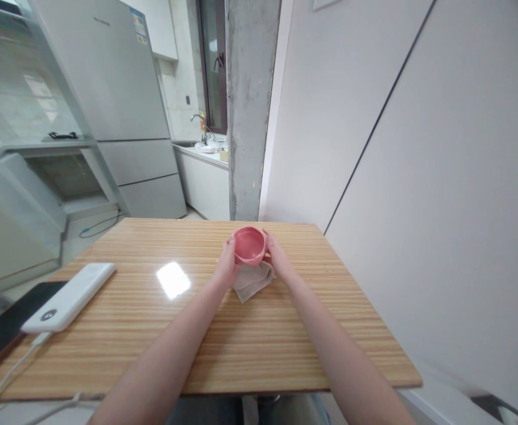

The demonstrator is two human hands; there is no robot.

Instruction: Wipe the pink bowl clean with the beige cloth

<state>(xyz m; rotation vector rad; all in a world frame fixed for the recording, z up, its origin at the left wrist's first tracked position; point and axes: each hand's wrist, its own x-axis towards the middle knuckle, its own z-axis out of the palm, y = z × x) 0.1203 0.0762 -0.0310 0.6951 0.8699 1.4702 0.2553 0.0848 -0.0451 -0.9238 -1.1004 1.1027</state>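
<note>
A pink bowl (249, 247) is held between my two hands over the far middle of the wooden table, its open top tilted toward me. My left hand (227, 260) grips its left side, with the thumb at the rim. On the opposite side, my right hand (275, 251) has its fingers closed against the bowl's wall. A folded grey cloth (252, 282) lies on the table just below and in front of the bowl. Whether the bowl's base touches the cloth cannot be seen.
The wooden table (144, 342) carries a white power bank (71, 298) with a cable and a dark flat device (15, 319) at the left. A white wall (396, 195) runs along the right. Beyond stand a fridge (117, 77) and a sink counter (203, 177).
</note>
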